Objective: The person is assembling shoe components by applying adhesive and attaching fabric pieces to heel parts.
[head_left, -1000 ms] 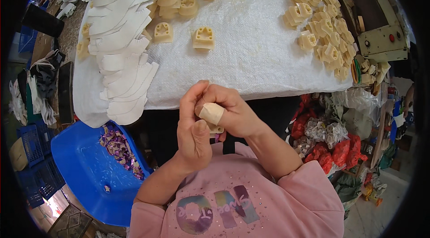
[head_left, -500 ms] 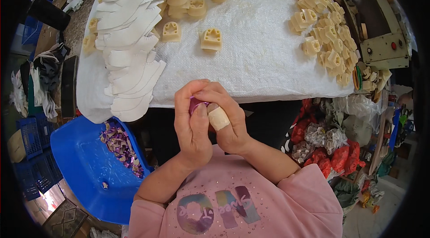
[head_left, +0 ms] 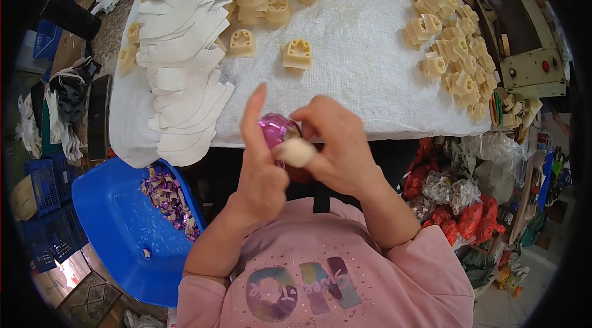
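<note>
In front of my chest, near the table's front edge, is a small rounded piece with a shiny purple covering [head_left: 276, 129]; my fingers hide its lower part. My left hand [head_left: 259, 170] grips it from the left, its index finger sticking up straight. From the right, my right hand [head_left: 342, 146] has curled fingers and thumb closed on its edge. Cream-coloured tape [head_left: 297, 152] wraps the right thumb, blurred by motion. Straight ahead on the table, a beige moulded shoe-heel block [head_left: 297, 55] stands apart, with another heel block [head_left: 242, 43] to its left.
White sheeting [head_left: 357, 75] covers the table. Overlapping white cut pieces [head_left: 185, 69] line its left side; heaped beige blocks [head_left: 459, 50] lie right, more at the back. A blue tub [head_left: 117, 235] holding purple scraps [head_left: 168, 201] stands lower left. Red bags [head_left: 470, 222] sit lower right.
My hands have gone from clasped around the purple piece to spread apart, exposing more of it. My left index finger has straightened upward, and the right hand has shifted right.
</note>
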